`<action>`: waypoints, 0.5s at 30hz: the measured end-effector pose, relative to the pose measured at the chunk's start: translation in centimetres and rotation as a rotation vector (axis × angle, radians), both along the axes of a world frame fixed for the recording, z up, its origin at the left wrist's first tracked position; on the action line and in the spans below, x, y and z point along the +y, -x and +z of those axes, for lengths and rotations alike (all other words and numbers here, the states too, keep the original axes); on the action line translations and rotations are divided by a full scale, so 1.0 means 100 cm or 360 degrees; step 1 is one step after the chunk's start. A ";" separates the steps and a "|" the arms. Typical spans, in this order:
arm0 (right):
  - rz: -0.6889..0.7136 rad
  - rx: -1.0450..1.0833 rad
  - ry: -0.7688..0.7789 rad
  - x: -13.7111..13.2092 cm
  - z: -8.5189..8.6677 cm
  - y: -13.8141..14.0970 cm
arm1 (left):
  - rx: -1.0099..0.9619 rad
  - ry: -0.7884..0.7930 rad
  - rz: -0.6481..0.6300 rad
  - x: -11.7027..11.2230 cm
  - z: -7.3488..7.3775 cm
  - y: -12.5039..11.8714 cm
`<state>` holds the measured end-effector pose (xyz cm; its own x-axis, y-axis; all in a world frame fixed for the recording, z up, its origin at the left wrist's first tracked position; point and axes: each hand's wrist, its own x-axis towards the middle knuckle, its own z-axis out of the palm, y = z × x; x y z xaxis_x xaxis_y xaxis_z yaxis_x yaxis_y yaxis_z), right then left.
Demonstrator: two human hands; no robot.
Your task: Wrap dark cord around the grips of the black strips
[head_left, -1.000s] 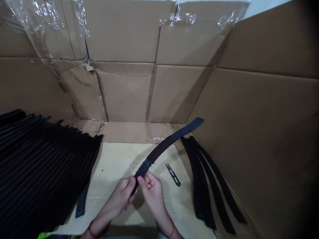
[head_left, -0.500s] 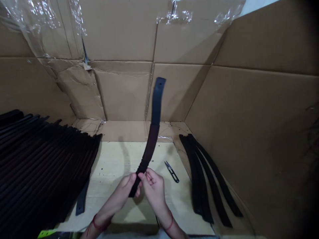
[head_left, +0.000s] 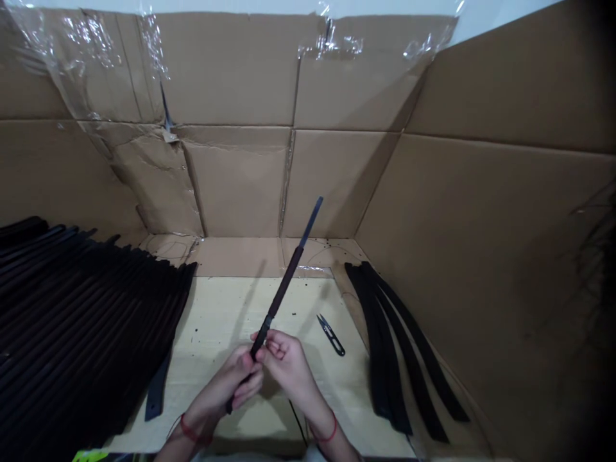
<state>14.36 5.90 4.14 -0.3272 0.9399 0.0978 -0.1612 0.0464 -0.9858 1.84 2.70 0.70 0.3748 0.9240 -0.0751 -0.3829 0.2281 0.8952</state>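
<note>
Enclosing the work area like an open box, brown cardboard walls [head_left: 240,186], patched with shiny clear tape, rise behind and beside a pale worktop [head_left: 216,308]. Within them, a dense pile of dark strips [head_left: 81,333] fills the left side, with one single strip [head_left: 156,394] jutting out beneath it towards the near left corner. A few loose strips [head_left: 384,366], curved and black, fan along the right edge.

Above the middle of the worktop is the held strip [head_left: 287,282], slanting up towards the far edge: dark at the hands, maroon along its middle, blue-grey at the tip. It has just turned; half a second ago its broad face showed, and now only its narrow side does. That suggests it is being rotated in the grip, not set down.

The left hand [head_left: 235,369] is closed around its lower end; the right hand [head_left: 286,359] pinches it just above, thumb and fingers together on it. Each wrist wears a red band [head_left: 332,428]. Small black snips [head_left: 331,335] lie near the worktop's right edge, untouched. Tiny dark specks dot the surface.
</note>
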 end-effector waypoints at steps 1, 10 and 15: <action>0.0043 -0.0006 0.0009 0.000 0.000 -0.001 | -0.0046 -0.0009 -0.0065 0.000 0.000 0.001; -0.0052 0.0003 0.0085 -0.006 0.001 -0.010 | -0.0159 0.0351 -0.0089 -0.004 0.023 -0.002; 0.0113 0.0156 0.0168 -0.005 0.010 -0.016 | -0.0247 0.0262 -0.0281 -0.011 0.022 -0.001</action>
